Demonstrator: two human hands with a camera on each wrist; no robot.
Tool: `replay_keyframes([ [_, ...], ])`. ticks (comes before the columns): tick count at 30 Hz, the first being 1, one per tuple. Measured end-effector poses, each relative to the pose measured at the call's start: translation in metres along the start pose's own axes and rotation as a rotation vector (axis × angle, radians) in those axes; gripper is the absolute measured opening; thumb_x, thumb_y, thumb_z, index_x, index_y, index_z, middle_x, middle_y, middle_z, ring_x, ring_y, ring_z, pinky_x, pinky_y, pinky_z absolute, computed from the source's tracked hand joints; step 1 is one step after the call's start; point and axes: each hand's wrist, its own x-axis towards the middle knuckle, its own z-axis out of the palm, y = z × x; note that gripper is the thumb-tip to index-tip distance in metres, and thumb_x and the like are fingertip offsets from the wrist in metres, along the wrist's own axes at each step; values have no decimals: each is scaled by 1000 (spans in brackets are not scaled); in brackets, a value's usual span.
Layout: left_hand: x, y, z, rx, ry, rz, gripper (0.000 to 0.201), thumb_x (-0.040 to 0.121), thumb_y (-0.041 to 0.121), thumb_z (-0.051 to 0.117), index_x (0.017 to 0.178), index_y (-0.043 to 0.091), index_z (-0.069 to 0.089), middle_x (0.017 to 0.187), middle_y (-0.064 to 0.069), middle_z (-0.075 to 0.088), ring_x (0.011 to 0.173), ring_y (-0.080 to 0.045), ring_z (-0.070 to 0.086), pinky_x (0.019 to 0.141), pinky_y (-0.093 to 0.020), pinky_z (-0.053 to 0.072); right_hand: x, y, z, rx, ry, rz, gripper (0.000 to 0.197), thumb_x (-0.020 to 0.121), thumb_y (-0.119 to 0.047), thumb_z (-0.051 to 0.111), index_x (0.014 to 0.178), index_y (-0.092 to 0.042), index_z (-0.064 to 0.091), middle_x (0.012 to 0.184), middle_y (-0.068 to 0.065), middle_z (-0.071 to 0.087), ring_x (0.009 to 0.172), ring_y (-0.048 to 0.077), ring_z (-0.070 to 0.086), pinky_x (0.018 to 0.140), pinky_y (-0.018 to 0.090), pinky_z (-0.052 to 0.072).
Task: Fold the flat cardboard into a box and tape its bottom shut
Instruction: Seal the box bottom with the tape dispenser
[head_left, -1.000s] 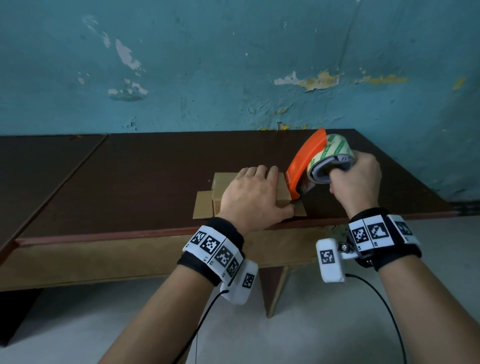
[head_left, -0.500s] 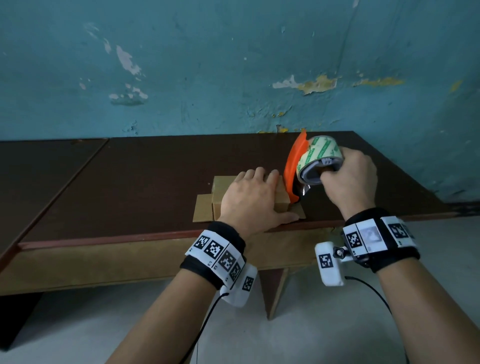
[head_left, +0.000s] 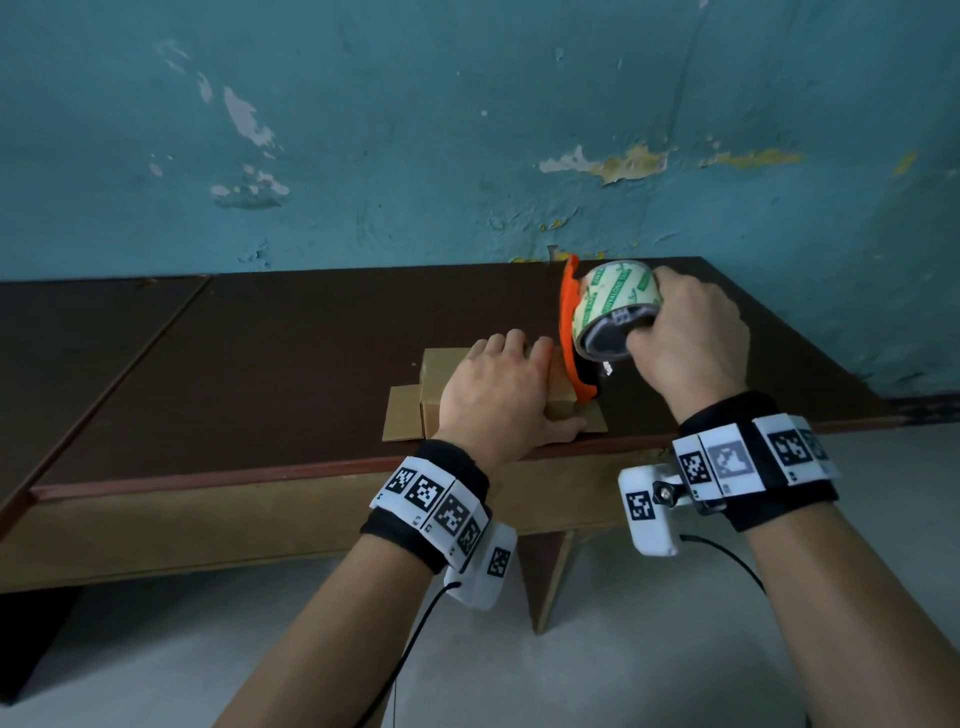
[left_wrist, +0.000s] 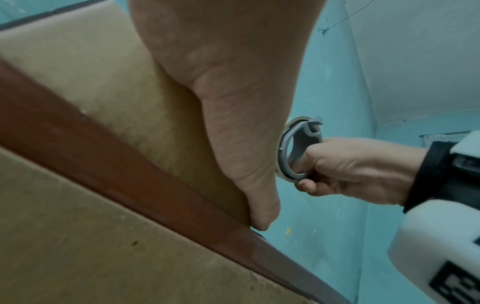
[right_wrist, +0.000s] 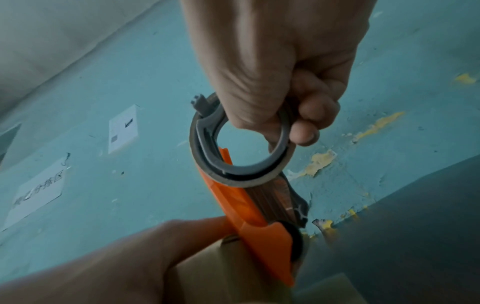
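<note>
- Two hands at work: left hand (head_left: 498, 395) pressing flat on top of box (head_left: 434, 384), fingers straight, thumb (left_wrist: 257, 216) down along the near side by the table (head_left: 260, 364) edge.
- Right hand (head_left: 685, 343) gripping dispenser (head_left: 569, 332), fingers hooked through the grey ring (right_wrist: 241, 148) that carries the tape roll (head_left: 613, 306).
- Box just under the left palm, near the front edge, small flaps (head_left: 402, 415) splayed flat on the table at either side.
- Dispenser nose touching the box's right end, just beside the left fingertips; orange guard upright, roll tilted toward the right hand.
- Likely step: starting the tape strip at the right end, to be drawn leftward over the seam. Seam itself hidden under the palm, so closure of the flaps not confirmable.
- Risks from here:
  - Left hand sitting right in the tape's path; no room for the pull unless moved aside, and cutter teeth close to those fingers.
  - Light box likely to skid or tip off the front edge if palm pressure eases during the pull.
  - Tape end possibly not stuck to the cardboard yet; too steep an angle could lift it off or wrinkle it.
  - Crooked pull could miss the seam and leave the bottom gaping.
</note>
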Motion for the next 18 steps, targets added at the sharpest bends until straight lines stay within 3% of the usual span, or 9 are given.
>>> replay_keyframes([
  [5,-1,0,0,-17,8,-17,85,83,79,58,141,17,50,126,-7,59,119,-27,57,110,-41,41,-10,-6,6,-106,2,-44,43,88,-22,74,125,-11,55,115,17,69,106,35,66,66,36,42],
  [9,0,-2,0,-30,17,-13,87,82,81,57,143,19,49,127,-7,59,120,-28,57,110,-41,42,-13,11,4,14,21,9,27,92,-17,67,116,-9,59,111,17,70,102,36,67,66,35,42],
  [12,0,-3,0,-21,25,-3,88,82,81,56,144,19,48,126,-7,59,119,-27,57,110,-41,42,-2,32,2,202,120,120,18,87,-18,62,103,-11,65,99,17,72,92,37,67,68,36,48],
  [14,-1,-3,0,-29,23,0,93,82,81,57,151,19,43,131,-7,58,123,-27,56,113,-41,41,8,47,1,433,242,266,27,80,-30,55,98,-13,65,90,17,73,78,34,72,67,40,58],
  [15,-1,-3,1,-33,21,3,96,82,81,56,154,19,40,135,-7,57,125,-27,55,114,-41,40,13,55,2,560,292,327,29,81,-33,52,98,-13,65,84,16,72,64,27,73,59,37,58],
  [17,-1,-4,1,-27,18,12,99,83,82,55,158,20,35,138,-7,55,128,-27,54,116,-41,38,17,65,4,803,307,420,29,89,-21,48,105,-4,66,71,16,68,38,11,62,40,23,47],
  [18,0,-4,1,-22,18,16,100,83,82,54,159,20,33,139,-7,55,128,-27,54,117,-41,38,18,67,6,906,294,467,29,91,-15,47,109,0,65,69,16,67,34,9,58,36,19,42],
])
